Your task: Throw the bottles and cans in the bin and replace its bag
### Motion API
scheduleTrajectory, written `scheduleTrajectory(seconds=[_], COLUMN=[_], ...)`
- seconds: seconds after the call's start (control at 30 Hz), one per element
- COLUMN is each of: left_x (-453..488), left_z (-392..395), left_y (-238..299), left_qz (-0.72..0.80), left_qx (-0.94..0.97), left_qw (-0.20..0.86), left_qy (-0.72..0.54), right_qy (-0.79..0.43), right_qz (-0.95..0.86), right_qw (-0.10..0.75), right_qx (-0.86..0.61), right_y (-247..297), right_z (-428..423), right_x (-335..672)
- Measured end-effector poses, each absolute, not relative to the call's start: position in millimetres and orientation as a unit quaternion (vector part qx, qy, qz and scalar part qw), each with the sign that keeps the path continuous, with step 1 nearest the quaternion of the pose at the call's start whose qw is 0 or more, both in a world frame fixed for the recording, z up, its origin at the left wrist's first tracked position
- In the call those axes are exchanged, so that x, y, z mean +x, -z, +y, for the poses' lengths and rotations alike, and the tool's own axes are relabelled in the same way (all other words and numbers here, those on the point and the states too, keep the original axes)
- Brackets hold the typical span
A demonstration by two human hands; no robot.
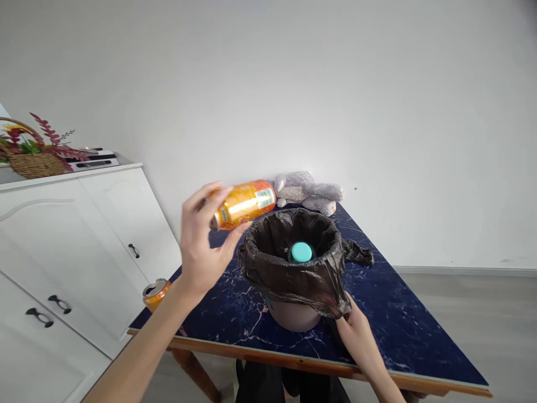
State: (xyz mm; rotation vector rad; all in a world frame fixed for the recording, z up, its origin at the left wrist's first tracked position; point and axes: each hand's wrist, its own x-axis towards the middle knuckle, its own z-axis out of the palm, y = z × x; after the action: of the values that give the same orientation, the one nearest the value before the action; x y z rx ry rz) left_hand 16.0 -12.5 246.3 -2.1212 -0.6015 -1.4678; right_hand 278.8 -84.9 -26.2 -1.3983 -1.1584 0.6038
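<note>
My left hand (201, 235) is closed round an orange drink can (245, 205), raised just left of the bin's opening and tipped nearly onto its side. Below and right of it stands a small bin (296, 318), lined with a black plastic bag (289, 280) folded over the rim. Inside, a teal cap (301, 252) shows on a dark item, probably a bottle. At the bin's lower right, my right hand (356, 327) grips the hanging edge of the bag, its fingertips partly hidden. A second orange can (155, 292), opened, stands upright at the table's left edge.
A grey plush toy (312, 191) lies at the back of the blue marble-patterned table (403, 313), against the wall. White cabinets (84, 224) stand at the left, with a wicker flower basket (37, 164) on top. The bag's twisted end (358, 253) sticks out right.
</note>
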Motion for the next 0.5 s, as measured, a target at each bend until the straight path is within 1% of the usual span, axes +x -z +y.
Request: scheduleTrajectory(seconds=[0.13, 0.2, 0.3, 0.37, 0.43, 0.5], left_x=[18, 15, -1, -26, -63, -108], left_z=[-16, -19, -17, -8, 6, 20], left_y=[-243, -246, -249, -245, -231, -207], left_qz=[-0.227, -0.235, -0.277, -0.334, -0.412, -0.515], left_qx=[-0.877, -0.882, -0.838, -0.8, -0.778, -0.766], left_qw=[0.142, 0.127, 0.163, 0.201, 0.231, 0.234], left_qy=[0.399, 0.388, 0.441, 0.457, 0.415, 0.307], right_qy=[-0.271, -0.273, -0.27, -0.268, -0.264, -0.26], right_qz=[-0.504, -0.502, -0.497, -0.498, -0.497, -0.495], right_qw=[0.571, 0.573, 0.578, 0.579, 0.578, 0.58], right_qx=[-0.588, -0.588, -0.588, -0.588, -0.591, -0.593], right_y=[29, 31, 33, 34, 34, 32], right_z=[-83, -82, -80, -80, -79, -80], right_x=[279, 280, 280, 280, 280, 279])
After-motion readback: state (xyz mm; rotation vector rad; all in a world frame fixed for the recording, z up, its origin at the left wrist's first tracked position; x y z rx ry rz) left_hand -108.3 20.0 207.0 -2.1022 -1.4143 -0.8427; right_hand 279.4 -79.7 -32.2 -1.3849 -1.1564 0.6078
